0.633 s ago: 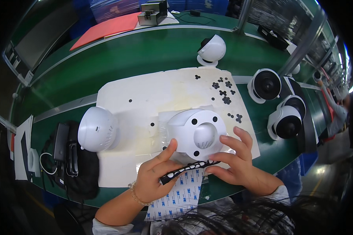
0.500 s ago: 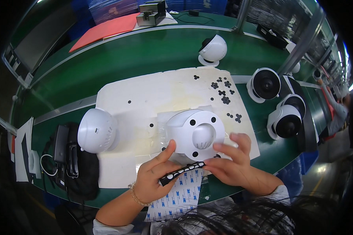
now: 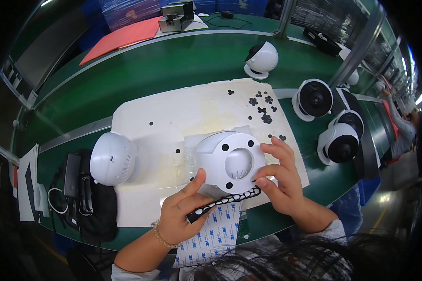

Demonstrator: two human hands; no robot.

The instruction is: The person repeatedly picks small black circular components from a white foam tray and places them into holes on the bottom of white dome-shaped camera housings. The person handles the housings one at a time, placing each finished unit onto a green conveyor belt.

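A white fan body (image 3: 206,154) lies on the work sheet with its round base ring (image 3: 260,161) facing me. Three black round pads (image 3: 225,147) show on the ring. My left hand (image 3: 185,208) pinches a curled black pad sheet (image 3: 225,200) full of white round holes, its thumb raised beside the fan. Printed backing paper (image 3: 213,239) hangs below the sheet. At the ring's lower right edge, my right hand (image 3: 281,185) brings thumb and index finger together on a small dark piece, seemingly a black round pad, mostly hidden by the fingertips. Its other fingers are spread.
Another white fan body (image 3: 112,159) stands at left, near a black bag (image 3: 101,210) with devices. Loose black pads (image 3: 266,119) lie at the sheet's far right. Finished-looking white fans (image 3: 315,98) stand right, one (image 3: 262,61) at the back. A metal post (image 3: 361,47) rises far right.
My right hand has moved from the pad sheet's end up to the ring's lower right edge. The sheet's right end now shows freely, while my left hand keeps its grip.
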